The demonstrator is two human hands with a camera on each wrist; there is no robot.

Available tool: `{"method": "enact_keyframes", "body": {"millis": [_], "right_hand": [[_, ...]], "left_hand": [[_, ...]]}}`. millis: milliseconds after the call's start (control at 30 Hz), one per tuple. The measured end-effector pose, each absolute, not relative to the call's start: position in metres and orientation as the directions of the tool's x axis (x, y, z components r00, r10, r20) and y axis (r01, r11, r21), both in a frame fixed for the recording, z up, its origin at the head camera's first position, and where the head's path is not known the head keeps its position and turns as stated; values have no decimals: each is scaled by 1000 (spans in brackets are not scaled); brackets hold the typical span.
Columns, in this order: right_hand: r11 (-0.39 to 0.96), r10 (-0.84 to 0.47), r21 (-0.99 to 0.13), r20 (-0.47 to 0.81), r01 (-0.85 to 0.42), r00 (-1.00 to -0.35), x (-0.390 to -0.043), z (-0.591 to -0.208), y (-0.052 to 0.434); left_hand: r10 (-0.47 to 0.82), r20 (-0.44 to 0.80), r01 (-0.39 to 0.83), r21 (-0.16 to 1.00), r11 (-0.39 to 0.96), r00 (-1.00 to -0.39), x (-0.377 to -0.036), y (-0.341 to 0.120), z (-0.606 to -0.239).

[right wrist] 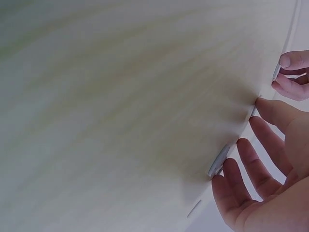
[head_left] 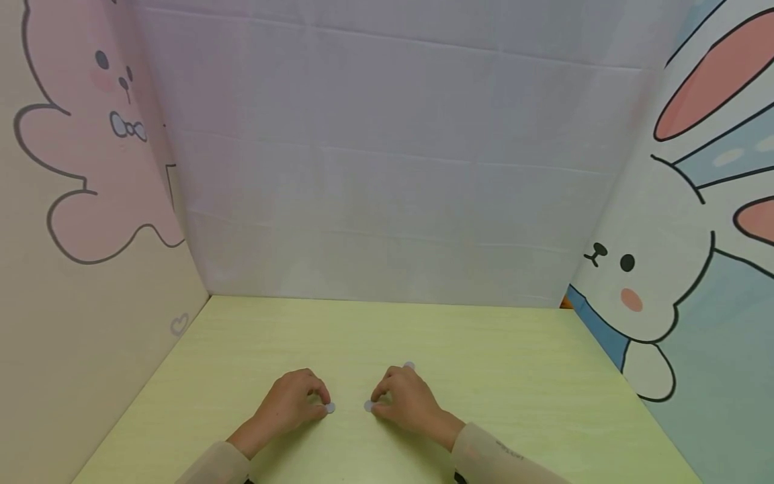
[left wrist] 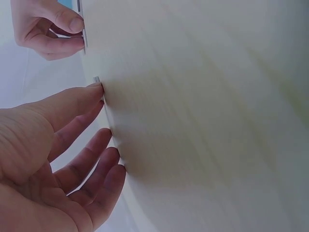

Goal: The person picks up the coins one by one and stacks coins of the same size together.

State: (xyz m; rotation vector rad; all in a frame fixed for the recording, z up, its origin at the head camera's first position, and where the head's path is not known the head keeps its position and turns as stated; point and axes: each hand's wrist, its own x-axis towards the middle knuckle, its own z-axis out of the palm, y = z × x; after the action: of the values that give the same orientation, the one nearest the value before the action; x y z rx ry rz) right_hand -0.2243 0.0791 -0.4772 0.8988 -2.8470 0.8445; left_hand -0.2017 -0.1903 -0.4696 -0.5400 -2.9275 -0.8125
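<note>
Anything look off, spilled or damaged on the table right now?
Nothing stands out. The left hand and right hand each touch a small pale disc on the green table; a third disc lies just beyond the right hand. No spill or damage shows.

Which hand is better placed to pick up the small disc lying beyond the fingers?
Probably the right hand: the far disc lies just past its fingers, while the left hand is farther off, touching another disc.
</note>
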Motion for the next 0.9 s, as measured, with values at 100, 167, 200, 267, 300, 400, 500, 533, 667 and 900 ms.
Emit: {"method": "enact_keyframes", "body": {"millis": [100, 167, 200, 267, 300, 400, 500, 533, 667, 900], "right_hand": [[684, -519, -490, 194, -541, -832, -224, -477, 79], [681, -518, -497, 192, -538, -833, -224, -477, 79], [680, -518, -499, 192, -538, -833, -224, -477, 79], [678, -518, -503, 192, -537, -834, -224, -476, 79], [677, -517, -504, 191, -536, -834, -224, -476, 79], [678, -518, -504, 190, -535, -834, -224, -476, 79], [681, -517, -501, 188, -534, -835, -224, -476, 79], [682, -517, -500, 187, -534, -835, -224, -476, 79], [684, -517, -494, 192, -537, -834, -225, -477, 79], [684, -515, -497, 189, -534, -836, -226, -478, 79]], "left_hand": [[318, 146, 348, 487, 801, -937, -202, -190, -469], [318, 144, 347, 489, 801, -937, -202, -190, -469], [319, 144, 347, 489, 800, -937, -202, -190, -469], [320, 142, 347, 493, 798, -937, -202, -190, -469], [321, 141, 348, 495, 797, -936, -202, -191, -469], [326, 144, 353, 494, 795, -935, -201, -191, -469], [329, 147, 357, 493, 793, -933, -201, -191, -469], [330, 148, 358, 494, 792, -932, -201, -191, -469], [333, 151, 362, 493, 791, -931, -201, -191, -470], [331, 151, 361, 490, 793, -932, -201, -191, -469]]}}
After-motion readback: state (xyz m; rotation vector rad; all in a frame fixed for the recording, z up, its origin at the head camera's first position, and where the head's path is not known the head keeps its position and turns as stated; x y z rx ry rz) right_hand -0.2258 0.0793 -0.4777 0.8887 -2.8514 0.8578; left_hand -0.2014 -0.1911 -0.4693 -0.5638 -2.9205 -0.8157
